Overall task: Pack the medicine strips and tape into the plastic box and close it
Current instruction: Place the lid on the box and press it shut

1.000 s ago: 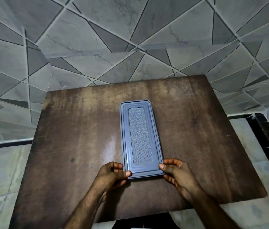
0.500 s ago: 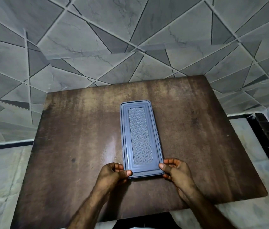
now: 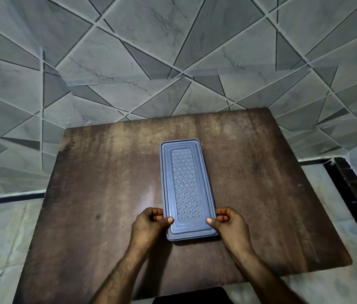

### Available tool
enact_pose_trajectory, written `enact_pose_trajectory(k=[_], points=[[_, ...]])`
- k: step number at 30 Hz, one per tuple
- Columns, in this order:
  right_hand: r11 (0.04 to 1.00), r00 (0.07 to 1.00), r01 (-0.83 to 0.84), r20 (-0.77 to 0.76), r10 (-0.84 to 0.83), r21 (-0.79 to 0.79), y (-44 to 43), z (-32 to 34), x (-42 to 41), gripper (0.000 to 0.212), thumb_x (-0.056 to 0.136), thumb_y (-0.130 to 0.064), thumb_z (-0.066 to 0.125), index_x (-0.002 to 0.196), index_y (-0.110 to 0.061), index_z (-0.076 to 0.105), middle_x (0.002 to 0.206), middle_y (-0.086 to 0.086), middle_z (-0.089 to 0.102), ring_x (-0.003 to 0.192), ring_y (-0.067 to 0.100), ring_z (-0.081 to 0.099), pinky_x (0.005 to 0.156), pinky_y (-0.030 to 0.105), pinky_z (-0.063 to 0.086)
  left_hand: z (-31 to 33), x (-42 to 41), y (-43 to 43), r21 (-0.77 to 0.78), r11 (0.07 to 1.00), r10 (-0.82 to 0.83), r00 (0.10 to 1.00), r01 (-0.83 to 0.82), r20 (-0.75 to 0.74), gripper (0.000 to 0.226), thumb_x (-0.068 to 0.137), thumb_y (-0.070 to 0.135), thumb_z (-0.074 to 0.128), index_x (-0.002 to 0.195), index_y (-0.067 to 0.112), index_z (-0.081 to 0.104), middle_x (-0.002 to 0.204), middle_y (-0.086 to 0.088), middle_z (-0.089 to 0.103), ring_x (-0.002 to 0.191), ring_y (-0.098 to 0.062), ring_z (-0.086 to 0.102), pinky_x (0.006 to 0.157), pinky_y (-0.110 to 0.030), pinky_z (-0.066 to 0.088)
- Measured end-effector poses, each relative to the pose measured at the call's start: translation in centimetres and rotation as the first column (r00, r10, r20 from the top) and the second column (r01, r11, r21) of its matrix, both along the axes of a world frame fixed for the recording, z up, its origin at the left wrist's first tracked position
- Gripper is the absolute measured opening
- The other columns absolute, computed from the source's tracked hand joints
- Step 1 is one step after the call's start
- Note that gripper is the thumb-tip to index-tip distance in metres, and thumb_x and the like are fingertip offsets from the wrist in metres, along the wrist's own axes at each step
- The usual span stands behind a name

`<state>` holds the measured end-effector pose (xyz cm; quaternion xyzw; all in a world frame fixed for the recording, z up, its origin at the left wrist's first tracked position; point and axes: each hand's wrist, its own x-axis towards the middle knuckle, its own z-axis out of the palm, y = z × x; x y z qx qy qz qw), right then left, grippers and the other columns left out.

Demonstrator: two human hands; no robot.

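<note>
The left hand (image 3: 149, 224) and right hand (image 3: 230, 223) grip the near end of the plastic box (image 3: 187, 189), one on each long side. Each thumb lies on the lid rim; the fingers curl against the side walls. The box lies flat near the centre of the tabletop (image 3: 98, 194), long axis pointing away from the person. Its grey-blue lid (image 3: 186, 185), with a patterned centre panel, sits on the box and hides the contents. The dark brown tabletop stands against a wall (image 3: 173, 51) of grey angular tiles. Pale floor tiles (image 3: 0, 238) show on either side.
</note>
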<state>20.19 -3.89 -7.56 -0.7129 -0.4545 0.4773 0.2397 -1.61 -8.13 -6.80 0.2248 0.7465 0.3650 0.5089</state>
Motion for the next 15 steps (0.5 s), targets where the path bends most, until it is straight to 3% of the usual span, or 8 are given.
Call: enact_pose_trajectory(k=[5, 11, 15], points=[[1.0, 1.0, -0.022, 0.023, 0.022, 0.005, 1.4, 0.3, -0.3, 0.028, 0.072, -0.017, 0.082, 0.093, -0.021, 0.063, 0.08, -0.001, 0.066, 0.077, 0.017, 0.062, 0.077, 0.028, 0.049, -0.3, -0.2, 0.8, -0.011, 1.0, -0.019, 0.997, 0.018, -0.077, 0.028, 0.065, 0.021, 0.087, 0.085, 0.023, 0.068, 0.088, -0.007, 0.073, 0.078, -0.019, 0.068, 0.08, -0.038, 0.057], [0.999, 0.998, -0.043, 0.04, 0.043, 0.014, 3.4, 0.7, -0.9, 0.022, 0.075, -0.014, 0.08, 0.09, -0.017, 0.064, 0.072, -0.005, 0.064, 0.076, 0.019, 0.063, 0.075, 0.026, 0.047, 0.2, -0.5, 2.1, -0.027, 0.999, -0.044, 0.992, 0.041, -0.118, 0.026, 0.065, 0.024, 0.086, 0.084, 0.023, 0.068, 0.085, -0.003, 0.073, 0.079, -0.02, 0.07, 0.084, -0.041, 0.058], [0.999, 0.996, -0.04, 0.076, 0.038, 0.036, 4.1, 1.1, -1.0, 0.02, 0.078, -0.013, 0.076, 0.097, -0.01, 0.069, 0.078, 0.0, 0.068, 0.079, 0.018, 0.065, 0.076, 0.024, 0.046, 0.7, -0.8, 2.9, -0.002, 1.0, -0.018, 0.993, 0.018, -0.119, 0.026, 0.064, 0.028, 0.084, 0.084, 0.024, 0.067, 0.081, 0.0, 0.074, 0.076, -0.02, 0.07, 0.083, -0.044, 0.059]])
